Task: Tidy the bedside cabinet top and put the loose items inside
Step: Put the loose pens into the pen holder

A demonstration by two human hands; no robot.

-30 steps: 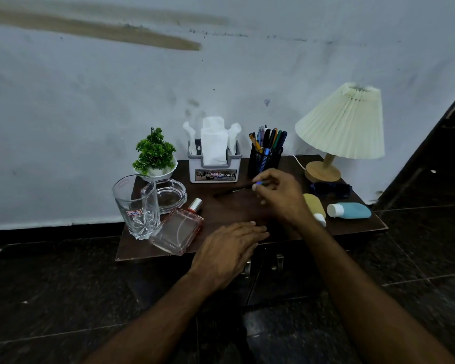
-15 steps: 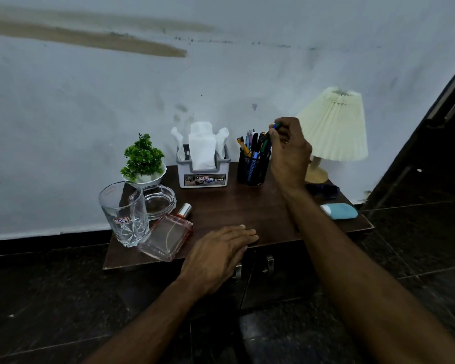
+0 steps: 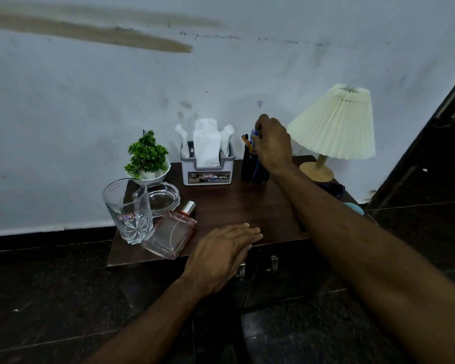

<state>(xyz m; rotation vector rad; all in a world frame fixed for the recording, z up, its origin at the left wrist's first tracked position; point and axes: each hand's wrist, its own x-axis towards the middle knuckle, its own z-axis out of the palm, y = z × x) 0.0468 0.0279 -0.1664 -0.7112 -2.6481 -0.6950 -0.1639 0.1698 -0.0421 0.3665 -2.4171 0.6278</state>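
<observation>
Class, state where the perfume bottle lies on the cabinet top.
The perfume bottle lies flat at the front-left, beside the drinking glass, left of the left hand.

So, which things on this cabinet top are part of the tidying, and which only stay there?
Part of the job:
- clear faceted drinking glass
- pink flat perfume bottle
- clear glass ashtray
- pale blue tube
- black mesh pen holder, right hand at its pens
- left hand, flat on the edge

Only standing there:
- cream pleated lamp
- small green plant
- grey tissue box
</observation>
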